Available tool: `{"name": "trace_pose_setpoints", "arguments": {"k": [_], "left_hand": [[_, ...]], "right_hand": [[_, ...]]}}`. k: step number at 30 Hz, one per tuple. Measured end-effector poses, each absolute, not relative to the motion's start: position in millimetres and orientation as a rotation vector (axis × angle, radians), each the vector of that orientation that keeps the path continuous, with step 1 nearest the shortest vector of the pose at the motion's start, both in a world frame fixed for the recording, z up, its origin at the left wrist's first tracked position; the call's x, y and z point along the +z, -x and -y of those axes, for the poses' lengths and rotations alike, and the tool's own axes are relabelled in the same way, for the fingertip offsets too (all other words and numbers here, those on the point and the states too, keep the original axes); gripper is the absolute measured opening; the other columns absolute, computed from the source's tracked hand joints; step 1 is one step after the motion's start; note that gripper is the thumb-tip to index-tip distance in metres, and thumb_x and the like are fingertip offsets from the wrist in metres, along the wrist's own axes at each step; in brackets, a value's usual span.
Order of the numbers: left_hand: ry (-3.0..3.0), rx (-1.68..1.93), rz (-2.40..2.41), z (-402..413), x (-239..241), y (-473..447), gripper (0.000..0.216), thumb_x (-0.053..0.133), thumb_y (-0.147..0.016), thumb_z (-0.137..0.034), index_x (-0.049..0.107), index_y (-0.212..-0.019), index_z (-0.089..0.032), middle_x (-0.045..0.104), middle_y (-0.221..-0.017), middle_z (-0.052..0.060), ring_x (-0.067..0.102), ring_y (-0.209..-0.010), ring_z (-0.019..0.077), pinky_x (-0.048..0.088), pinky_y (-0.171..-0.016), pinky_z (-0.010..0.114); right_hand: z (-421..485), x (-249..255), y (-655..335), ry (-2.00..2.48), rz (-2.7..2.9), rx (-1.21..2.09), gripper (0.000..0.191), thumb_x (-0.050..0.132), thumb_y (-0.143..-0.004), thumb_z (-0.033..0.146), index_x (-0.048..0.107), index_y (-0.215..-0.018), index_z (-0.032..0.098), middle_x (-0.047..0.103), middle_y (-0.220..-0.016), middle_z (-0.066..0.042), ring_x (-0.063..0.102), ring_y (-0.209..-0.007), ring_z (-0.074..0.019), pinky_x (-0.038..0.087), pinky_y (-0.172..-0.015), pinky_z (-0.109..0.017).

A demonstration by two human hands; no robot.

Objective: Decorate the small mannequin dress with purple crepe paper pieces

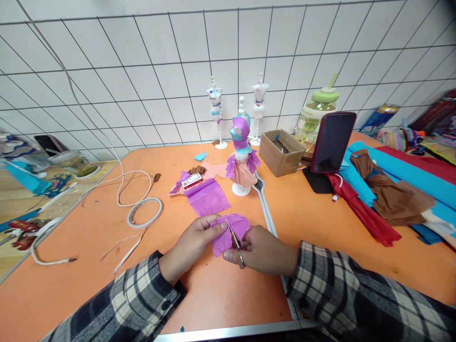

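My left hand (197, 240) pinches a piece of purple crepe paper (221, 243) between thumb and fingers. With my right hand (261, 249) I grip a small pair of metal scissors (235, 239), whose blades lie at the purple piece. Just beyond my hands is a larger purple sheet (208, 198), with a small red and white box (191, 181) at its upper edge. Farther back stands a miniature dress form (241, 147) wearing a purple bodice, light-blue trim and a peach and purple skirt.
Two more mini dress forms (215, 107) stand by the tiled wall. To their right are a cardboard box (281, 154), a phone (334, 142) on a stand and a drink bottle (317, 114). A tape roll (145, 212) and white cable (121, 185) lie left; coloured paper (395, 194) is heaped right.
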State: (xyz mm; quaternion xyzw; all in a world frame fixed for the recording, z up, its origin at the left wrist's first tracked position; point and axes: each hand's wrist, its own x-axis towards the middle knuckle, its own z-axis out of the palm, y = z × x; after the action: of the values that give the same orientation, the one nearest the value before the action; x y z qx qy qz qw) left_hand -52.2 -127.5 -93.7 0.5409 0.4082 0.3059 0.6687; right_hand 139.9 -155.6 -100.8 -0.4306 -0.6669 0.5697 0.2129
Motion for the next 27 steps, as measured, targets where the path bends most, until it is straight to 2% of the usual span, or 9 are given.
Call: {"name": "trace_pose_setpoints", "arguments": {"k": [3,8,13,18,23,27], "left_hand": [[-1.218,0.688,-0.904,127.6,-94.4,52.3,0.028,0.070,-0.086,-0.041,0.072,-0.090,-0.013,0.072,-0.084,0.006,0.063,-0.077,0.0180,0.047,-0.077,0.030],[-1.236,0.699,-0.872,128.3,-89.9,49.7,0.028,0.066,-0.089,-0.040,0.070,-0.079,-0.014,0.068,-0.071,0.003,0.059,-0.067,0.0148,0.047,-0.072,0.028],[-1.227,0.685,-0.857,130.5,-85.2,46.0,0.028,0.064,-0.090,-0.040,0.072,-0.086,-0.013,0.072,-0.079,0.005,0.063,-0.073,0.0180,0.049,-0.075,0.030],[-1.237,0.750,-0.924,131.8,-85.6,45.1,0.029,0.067,-0.087,-0.043,0.070,-0.086,-0.014,0.072,-0.081,0.005,0.062,-0.076,0.0189,0.048,-0.077,0.031],[-1.284,0.757,-0.956,130.1,-86.1,46.4,0.036,0.070,-0.083,-0.049,0.066,-0.074,-0.015,0.065,-0.069,0.001,0.054,-0.063,0.0134,0.044,-0.067,0.026],[-1.288,0.718,-0.975,129.2,-87.6,48.5,0.035,0.069,-0.084,-0.048,0.068,-0.081,-0.014,0.068,-0.075,0.003,0.058,-0.068,0.0151,0.045,-0.068,0.027]], "right_hand": [[155.1,-100.8,-140.1,1.235,1.867,1.564,0.027,0.071,-0.082,0.041,0.058,-0.074,0.019,0.056,-0.059,0.004,0.053,-0.057,-0.0105,0.039,-0.054,-0.022],[155.4,-97.6,-139.1,1.293,1.842,1.657,0.030,0.067,-0.084,0.041,0.058,-0.068,0.018,0.059,-0.055,0.004,0.053,-0.049,-0.0094,0.038,-0.049,-0.021],[155.6,-94.0,-138.3,1.316,1.791,1.679,0.027,0.070,-0.081,0.033,0.056,-0.063,0.018,0.058,-0.052,0.005,0.053,-0.047,-0.0088,0.038,-0.048,-0.020],[154.3,-95.1,-140.1,1.375,1.892,1.539,0.034,0.068,-0.083,0.039,0.058,-0.058,0.018,0.062,-0.053,0.003,0.056,-0.050,-0.0101,0.040,-0.051,-0.021],[155.5,-98.0,-141.0,1.320,1.891,1.588,0.030,0.070,-0.082,0.041,0.058,-0.066,0.019,0.059,-0.056,0.004,0.057,-0.052,-0.0104,0.040,-0.052,-0.022],[156.0,-99.5,-140.9,1.205,1.879,1.575,0.027,0.069,-0.083,0.041,0.054,-0.075,0.020,0.053,-0.061,0.006,0.052,-0.055,-0.0088,0.038,-0.051,-0.020]]}}
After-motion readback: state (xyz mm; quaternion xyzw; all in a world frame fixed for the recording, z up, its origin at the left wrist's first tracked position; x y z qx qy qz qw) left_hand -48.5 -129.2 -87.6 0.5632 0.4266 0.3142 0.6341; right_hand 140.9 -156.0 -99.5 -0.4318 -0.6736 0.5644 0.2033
